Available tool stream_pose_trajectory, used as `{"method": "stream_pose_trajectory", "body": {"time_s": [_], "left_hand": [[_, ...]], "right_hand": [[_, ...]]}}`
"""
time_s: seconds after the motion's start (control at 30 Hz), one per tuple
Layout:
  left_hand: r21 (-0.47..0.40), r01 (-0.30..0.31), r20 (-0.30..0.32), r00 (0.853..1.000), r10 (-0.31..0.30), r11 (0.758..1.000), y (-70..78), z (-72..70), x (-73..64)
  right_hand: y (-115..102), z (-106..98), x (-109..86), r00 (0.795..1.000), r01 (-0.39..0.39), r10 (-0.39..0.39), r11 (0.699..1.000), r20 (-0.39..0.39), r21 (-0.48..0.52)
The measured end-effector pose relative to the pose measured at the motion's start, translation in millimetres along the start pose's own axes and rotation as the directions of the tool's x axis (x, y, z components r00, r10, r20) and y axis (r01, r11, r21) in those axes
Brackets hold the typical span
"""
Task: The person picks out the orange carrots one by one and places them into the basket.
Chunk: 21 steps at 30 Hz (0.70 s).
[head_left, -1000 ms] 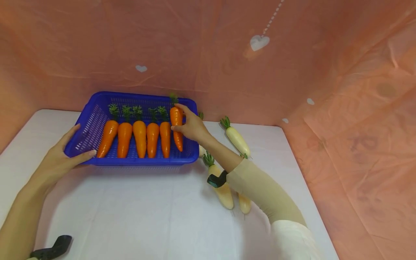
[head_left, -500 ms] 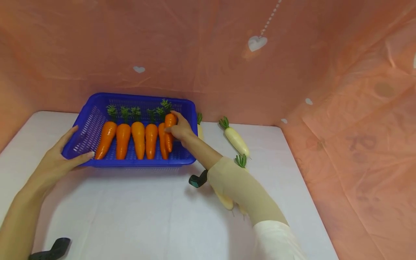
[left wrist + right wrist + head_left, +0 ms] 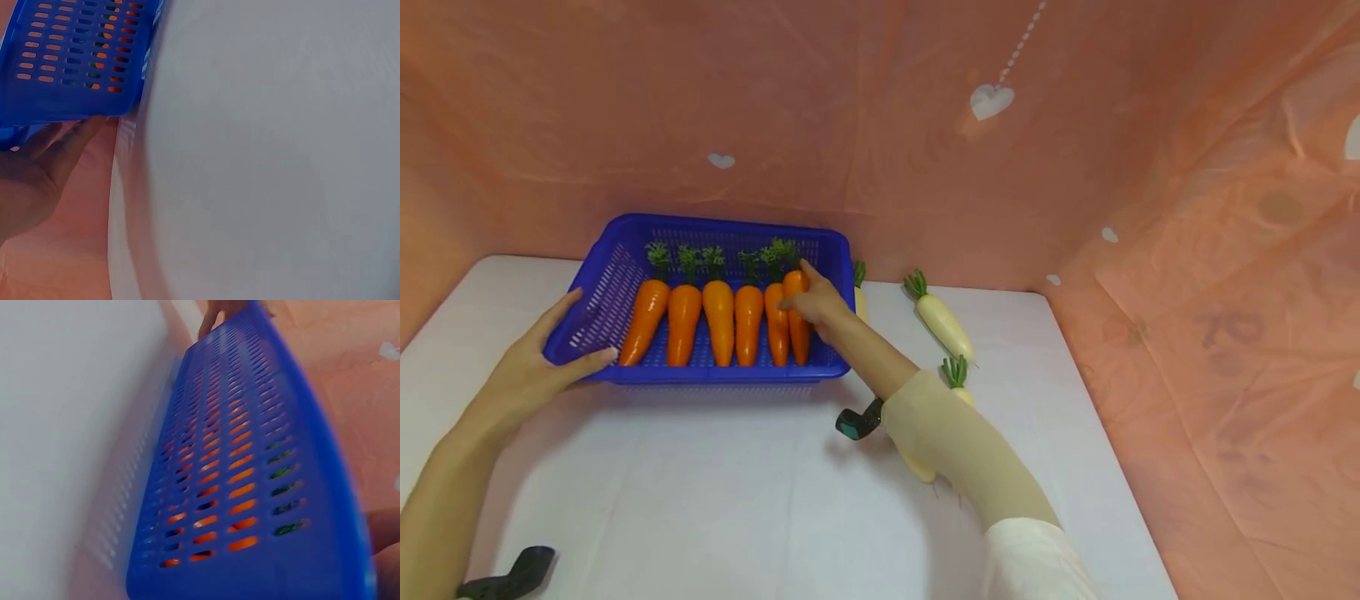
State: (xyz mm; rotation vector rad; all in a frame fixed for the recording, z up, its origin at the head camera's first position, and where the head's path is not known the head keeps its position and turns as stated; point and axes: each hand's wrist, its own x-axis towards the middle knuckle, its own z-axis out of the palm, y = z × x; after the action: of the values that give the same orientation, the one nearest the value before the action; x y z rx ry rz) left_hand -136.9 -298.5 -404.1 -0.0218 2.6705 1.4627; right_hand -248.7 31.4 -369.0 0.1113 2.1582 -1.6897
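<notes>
A blue perforated plastic basket [image 3: 715,375] stands toward the back left of the white table. My left hand [image 3: 531,367] grips its left end, thumb over the front rim; the left wrist view shows my fingers under the basket's rim [image 3: 56,109]. Inside lies a row of several orange carrots [image 3: 719,321] with green tops facing back. At the row's right end, my right hand [image 3: 822,304] holds the rightmost carrot [image 3: 801,340] by its thick upper part. In the right wrist view the basket's wall [image 3: 312,506] covers most of that hand.
Several white radishes lie right of the basket: one near the back edge [image 3: 945,327], one partly behind the basket [image 3: 861,304], others under my right forearm [image 3: 919,467]. An orange cloth [image 3: 910,167] hangs behind and to the right of the table [image 3: 700,500].
My right hand has moved left and down with the carrot, from above the basket's right part to beside the other carrots. My left hand has stayed on the basket.
</notes>
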Motion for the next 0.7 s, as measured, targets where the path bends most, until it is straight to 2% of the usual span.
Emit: {"method": "stream_pose_trajectory", "body": {"time_s": [0.17,0.23,0.3,0.4,0.5,0.57,0.63,0.7], "left_hand": [[0.073,-0.027,-0.019,0.999,0.028,0.997,-0.9,-1.0,-0.3],[0.106,-0.038,-0.036,0.998,0.042,0.994,-2.0,-0.1,-1.2],[0.14,-0.062,-0.057,0.996,0.071,0.988,-3.2,1.2,-2.1],[0.193,-0.109,-0.089,0.988,0.128,0.975,-4.9,2.6,-3.8],[0.233,-0.152,-0.108,0.978,0.181,0.961,-7.2,1.5,-5.8],[0.262,-0.158,-0.108,0.976,0.191,0.952,-9.1,-0.1,-7.2],[0.298,-0.162,-0.104,0.974,0.201,0.941,-11.1,-1.8,-8.7],[0.336,-0.166,-0.096,0.973,0.209,0.927,-13.1,-3.5,-10.2]], "right_hand": [[-5,-13,-13.1,0.999,0.022,-0.023,0.999,0.049,0.027],[-6,-21,-19.1,0.997,0.065,-0.062,0.997,0.054,-0.046],[-6,-32,-25.7,0.99,0.133,-0.124,0.98,0.071,-0.146],[-5,-51,-34.8,0.968,0.249,-0.231,0.927,0.096,-0.282],[2,-72,-40.9,0.928,0.371,-0.352,0.86,0.118,-0.351],[8,-86,-43.9,0.899,0.433,-0.422,0.81,0.119,-0.395],[16,-100,-47.0,0.869,0.478,-0.481,0.753,0.116,-0.453],[25,-115,-50.4,0.852,0.489,-0.512,0.702,0.111,-0.517]]}}
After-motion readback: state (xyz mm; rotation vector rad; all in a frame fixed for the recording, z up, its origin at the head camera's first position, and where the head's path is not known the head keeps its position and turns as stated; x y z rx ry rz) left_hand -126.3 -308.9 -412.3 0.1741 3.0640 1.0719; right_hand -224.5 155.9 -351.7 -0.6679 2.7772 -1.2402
